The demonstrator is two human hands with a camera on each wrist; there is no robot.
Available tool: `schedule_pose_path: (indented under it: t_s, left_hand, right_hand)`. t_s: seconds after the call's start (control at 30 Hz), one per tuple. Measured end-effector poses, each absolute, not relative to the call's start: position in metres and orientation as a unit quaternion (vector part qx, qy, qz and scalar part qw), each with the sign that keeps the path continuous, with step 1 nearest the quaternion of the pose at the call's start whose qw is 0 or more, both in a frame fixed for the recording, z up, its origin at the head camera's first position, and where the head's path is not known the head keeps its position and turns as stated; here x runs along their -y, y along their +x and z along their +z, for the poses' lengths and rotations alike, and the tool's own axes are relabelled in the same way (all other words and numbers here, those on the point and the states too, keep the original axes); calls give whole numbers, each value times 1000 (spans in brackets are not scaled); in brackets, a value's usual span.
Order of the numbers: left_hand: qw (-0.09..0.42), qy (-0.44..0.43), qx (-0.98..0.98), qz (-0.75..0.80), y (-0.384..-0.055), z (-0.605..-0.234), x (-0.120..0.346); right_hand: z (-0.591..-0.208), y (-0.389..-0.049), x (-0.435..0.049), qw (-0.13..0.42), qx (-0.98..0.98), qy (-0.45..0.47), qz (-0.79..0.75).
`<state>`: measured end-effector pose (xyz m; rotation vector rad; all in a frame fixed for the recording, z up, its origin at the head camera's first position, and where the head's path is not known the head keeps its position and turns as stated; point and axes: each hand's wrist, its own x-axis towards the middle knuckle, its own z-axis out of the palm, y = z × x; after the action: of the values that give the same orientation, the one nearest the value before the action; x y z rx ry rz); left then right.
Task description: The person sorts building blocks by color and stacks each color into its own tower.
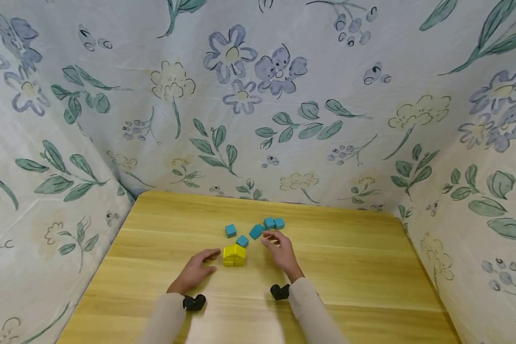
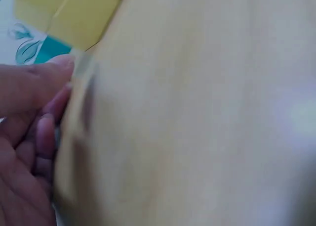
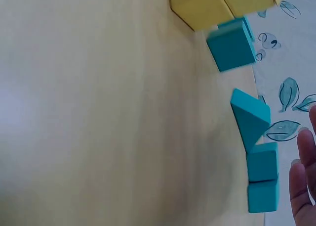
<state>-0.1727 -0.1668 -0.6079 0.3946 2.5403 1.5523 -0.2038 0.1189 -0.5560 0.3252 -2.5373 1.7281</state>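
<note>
Both hands are empty, and the yellow blocks point(image 1: 234, 256) stand on the wooden surface point(image 1: 361, 267) between them, in the shape of a small house. The left hand point(image 1: 196, 270) is on their left side, very near, with the fingers stretched towards them and the thumb apart; I cannot tell if a fingertip touches. The right hand point(image 1: 281, 251) is farther from them, on the right, its fingers loosely bent. Its fingertips are near the blue triangular block point(image 1: 256, 231), and the right wrist view shows a gap there. Behind this block, two blue cubes point(image 1: 274, 223) stand side by side. One blue cube point(image 1: 242, 240) is just behind the yellow blocks, and another blue cube point(image 1: 230, 231) stands farther back, beyond the left hand.
</note>
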Motion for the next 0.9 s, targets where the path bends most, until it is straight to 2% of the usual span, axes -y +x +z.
schedule_pose_path:
  t_s: [0.1, 0.3, 0.6, 0.9]
  left_hand:
    - [64, 104, -842, 526, -181, -605, 172]
    - [40, 41, -858, 510, -205, -594, 168]
    - [59, 75, -899, 427, -244, -581, 157]
    - [87, 116, -923, 356, -264, -576, 150]
  right_hand:
    - [-555, -222, -122, 23, 841, 113, 528]
    - [-539, -260, -116, -31, 872, 173, 456]
    - [-529, -303, -83, -133, 910, 273, 282]
    - [-533, -315, -61, -178, 913, 263, 256]
